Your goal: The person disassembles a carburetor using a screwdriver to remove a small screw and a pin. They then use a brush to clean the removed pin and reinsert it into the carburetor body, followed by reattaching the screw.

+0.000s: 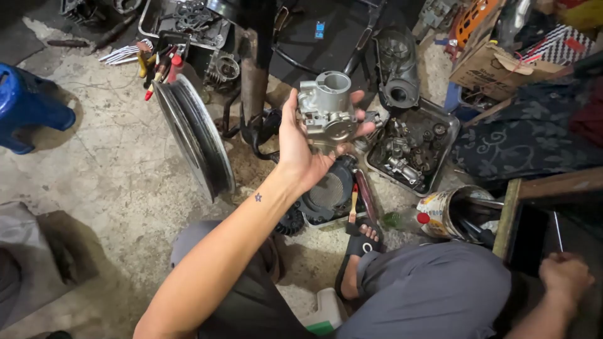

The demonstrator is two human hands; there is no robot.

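Plainly, the left hand (301,147) held the grey metal carburettor (328,113) aloft in a loose, spread-fingered grip above the parts tray (440,164) and concrete floor (113,163), so it could have slipped while the right hand (565,276), fisted, reached into the drawer (534,235).

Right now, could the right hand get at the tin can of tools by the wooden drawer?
Probably yes. The right hand rests at the wooden drawer, apart from the tin can, whose mouth faces it; only the drawer's edge and the raised knee lie between.

Silver-grey carburetor (326,110), blue stool (28,107)
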